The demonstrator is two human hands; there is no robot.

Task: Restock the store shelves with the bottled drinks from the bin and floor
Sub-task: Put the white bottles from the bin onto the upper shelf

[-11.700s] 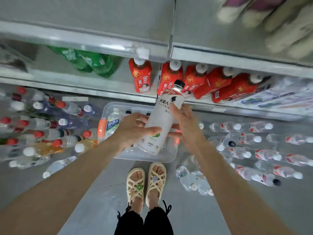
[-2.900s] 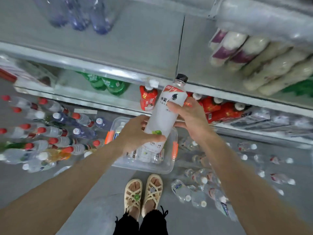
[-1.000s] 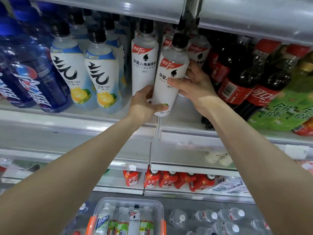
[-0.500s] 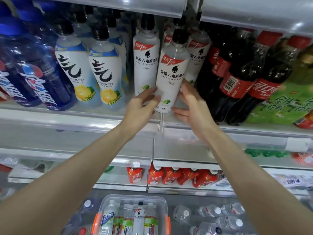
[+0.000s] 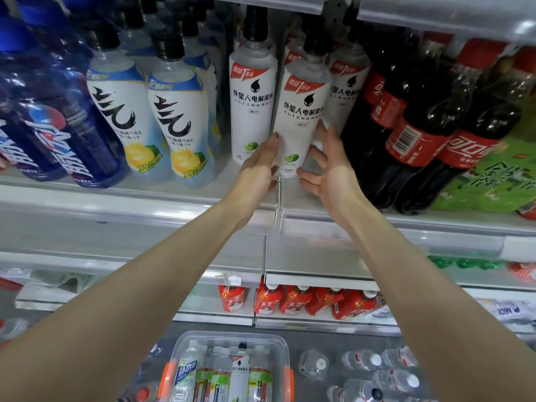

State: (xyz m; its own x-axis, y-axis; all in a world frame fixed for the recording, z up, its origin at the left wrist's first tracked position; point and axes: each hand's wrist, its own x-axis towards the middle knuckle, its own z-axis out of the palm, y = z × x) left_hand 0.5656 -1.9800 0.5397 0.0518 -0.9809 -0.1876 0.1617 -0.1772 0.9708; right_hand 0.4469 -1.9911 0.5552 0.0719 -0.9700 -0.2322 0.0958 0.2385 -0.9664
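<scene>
You are flanking the white bottle (image 5: 301,117), standing right at the front lip of the shelf (image 5: 145,198), with your left hand (image 5: 258,169) and right hand (image 5: 327,175) both spread open against its sides, gripping nothing, so any brush is risking tipping it off that lip.

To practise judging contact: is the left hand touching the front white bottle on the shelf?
Touching. In the head view the left hand lays straight fingers against the front white bottle, low on its side.

White bottle (image 5: 301,117) upright at shelf (image 5: 116,195) front. Left hand (image 5: 256,168) on its left side, right hand (image 5: 326,172) on its right, fingers straight. Cola bottles (image 5: 414,140) right of it; bin (image 5: 232,336) below.
</scene>
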